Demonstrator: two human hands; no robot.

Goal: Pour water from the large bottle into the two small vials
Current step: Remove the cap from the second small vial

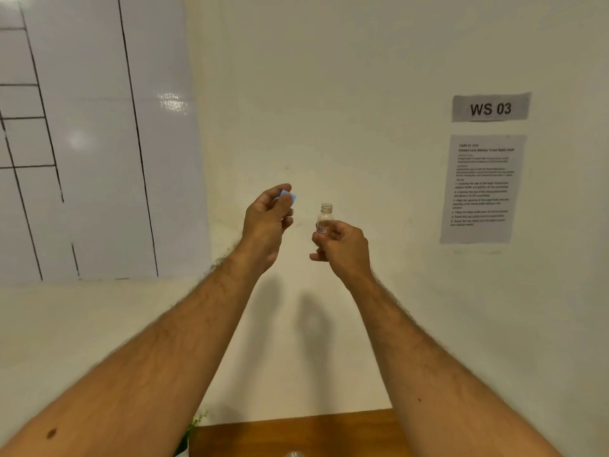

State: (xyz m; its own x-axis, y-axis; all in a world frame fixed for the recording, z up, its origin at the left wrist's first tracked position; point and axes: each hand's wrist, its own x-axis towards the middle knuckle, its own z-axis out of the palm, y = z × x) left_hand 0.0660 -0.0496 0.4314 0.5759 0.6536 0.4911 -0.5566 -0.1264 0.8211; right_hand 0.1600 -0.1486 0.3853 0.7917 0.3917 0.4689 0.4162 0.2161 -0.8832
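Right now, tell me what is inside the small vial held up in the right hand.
The vial is uncapped and looks clear and empty in its upper part. The right hand covers its lower part, so any liquid there is hidden. The left hand holds a blue cap.

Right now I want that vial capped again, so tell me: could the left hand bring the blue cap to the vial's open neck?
Probably yes. The left hand pinches the blue cap in the air beside the vial, which the right hand holds upright, its neck bare above the fingers. Nothing lies between them.
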